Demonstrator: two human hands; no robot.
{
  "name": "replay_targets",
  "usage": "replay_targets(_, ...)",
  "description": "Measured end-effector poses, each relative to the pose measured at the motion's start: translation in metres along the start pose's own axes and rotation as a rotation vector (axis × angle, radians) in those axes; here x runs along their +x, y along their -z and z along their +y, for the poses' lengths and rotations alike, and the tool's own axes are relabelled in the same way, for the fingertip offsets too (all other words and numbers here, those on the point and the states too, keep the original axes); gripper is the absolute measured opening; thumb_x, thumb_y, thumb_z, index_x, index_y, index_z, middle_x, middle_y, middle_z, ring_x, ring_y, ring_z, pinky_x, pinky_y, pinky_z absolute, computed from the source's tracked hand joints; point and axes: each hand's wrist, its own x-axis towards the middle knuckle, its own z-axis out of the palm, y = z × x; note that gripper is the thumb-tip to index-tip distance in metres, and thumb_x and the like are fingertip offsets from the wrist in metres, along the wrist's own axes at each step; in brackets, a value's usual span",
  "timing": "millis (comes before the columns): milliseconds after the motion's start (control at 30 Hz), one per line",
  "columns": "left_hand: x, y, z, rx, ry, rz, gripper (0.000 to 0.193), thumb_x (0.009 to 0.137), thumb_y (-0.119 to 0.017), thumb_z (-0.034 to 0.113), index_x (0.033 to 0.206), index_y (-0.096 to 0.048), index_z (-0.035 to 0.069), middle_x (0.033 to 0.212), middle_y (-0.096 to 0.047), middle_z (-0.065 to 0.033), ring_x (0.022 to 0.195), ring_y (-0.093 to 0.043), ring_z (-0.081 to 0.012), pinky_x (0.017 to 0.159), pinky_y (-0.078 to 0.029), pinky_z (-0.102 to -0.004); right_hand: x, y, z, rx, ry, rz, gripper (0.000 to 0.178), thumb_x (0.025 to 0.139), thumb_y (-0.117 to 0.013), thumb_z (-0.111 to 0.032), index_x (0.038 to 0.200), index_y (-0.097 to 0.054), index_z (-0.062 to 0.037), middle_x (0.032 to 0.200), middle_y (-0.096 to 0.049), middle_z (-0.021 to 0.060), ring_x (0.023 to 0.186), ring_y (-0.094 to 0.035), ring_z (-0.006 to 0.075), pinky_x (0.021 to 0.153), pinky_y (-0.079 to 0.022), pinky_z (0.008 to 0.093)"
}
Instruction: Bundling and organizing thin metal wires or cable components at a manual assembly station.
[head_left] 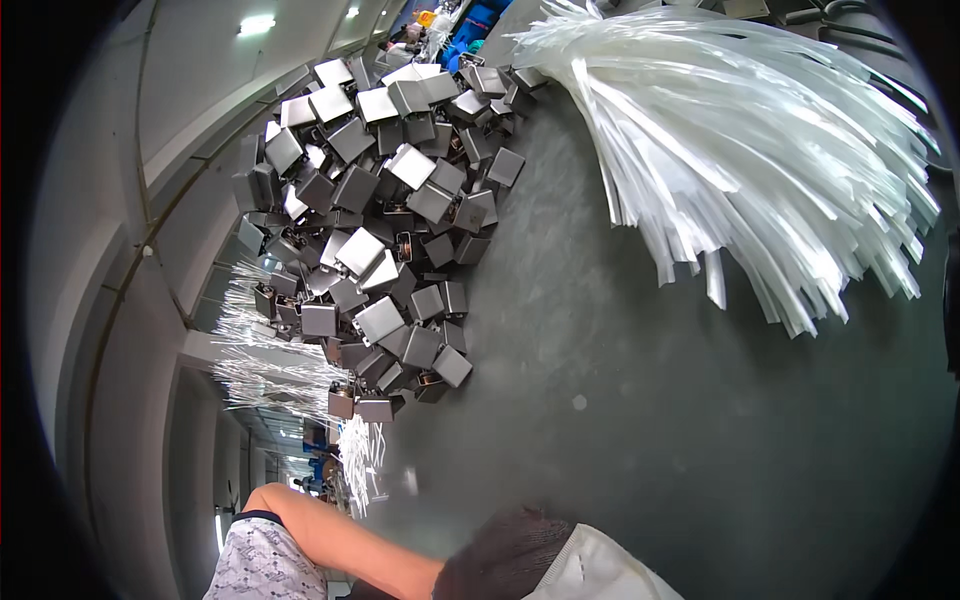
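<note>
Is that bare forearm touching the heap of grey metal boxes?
Apart. The head view shows flat grey surface plainly between the bare forearm and the heap of grey metal boxes.

Worktop point(640, 430): boxes point(411, 167) heaped along left, strip bundle point(750, 150) at far right. More strips point(275, 378) left of heap, others point(357, 462) at its near end.

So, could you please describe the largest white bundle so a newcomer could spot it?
On the grey surface, look upper right. There the bundle of strips fans from one end; unlike the boxy metal parts heaped leftward, it is white and ribbon-like.
</note>
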Motion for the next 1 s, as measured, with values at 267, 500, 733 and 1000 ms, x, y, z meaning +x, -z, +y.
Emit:
replay_targets(267, 0.008, -0.004, -0.003, -0.031, -0.052, -0.039, 0.036, 0.079, -0.073, 0.023, 0.11, -0.064, 0.007, 0.126, -0.063, -0.0134, 0.111, -0.063, -0.0318, 0.096, -0.051, -0.0496, -0.013, -0.014, 0.005, 0.021, -0.017, -0.006, 0.027, 0.094, -0.06, -0.018, 0.112, -0.07, 0.0001, 0.118, -0.068, 0.0239, 0.109, -0.065, 0.0361, 0.094, -0.051, 0.0446)
replay_targets(500, 0.005, 0.008, -0.009, -0.129, -0.026, 0.041, 0.037, 0.077, -0.072, 0.024, 0.109, -0.065, 0.007, 0.128, -0.061, -0.0156, 0.112, -0.062, -0.0326, 0.097, -0.051, -0.0504, -0.083, 0.022, 0.027, 0.036, -0.015, 0.029, 0.028, 0.094, -0.061, -0.018, 0.112, -0.07, 0.0005, 0.118, -0.068, 0.0243, 0.109, -0.065, 0.0363, 0.095, -0.051, 0.0444)
replay_targets(733, -0.021, 0.025, -0.037, -0.069, -0.13, 0.126, 0.05, 0.073, -0.07, 0.032, 0.114, -0.06, 0.005, 0.134, -0.057, -0.0217, 0.121, -0.056, -0.0377, 0.103, -0.046, -0.0545, -0.235, 0.102, 0.063, 0.05, 0.197, 0.088, 0.028, 0.094, -0.061, -0.018, 0.113, -0.07, 0.0009, 0.118, -0.068, 0.0247, 0.109, -0.065, 0.0364, 0.095, -0.051, 0.0442)
replay_targets(1000, -0.041, 0.034, -0.043, -0.304, -0.218, 0.004, 0.071, 0.077, -0.065, 0.038, 0.132, -0.05, -0.004, 0.149, -0.038, -0.0304, 0.138, -0.036, -0.0482, 0.118, -0.022, -0.0594, -0.44, 0.304, -0.017, 0.555, 0.362, 0.235, 0.033, 0.093, -0.062, -0.016, 0.12, -0.068, 0.0018, 0.116, -0.069, 0.0266, 0.109, -0.064, 0.0374, 0.093, -0.05, 0.043)
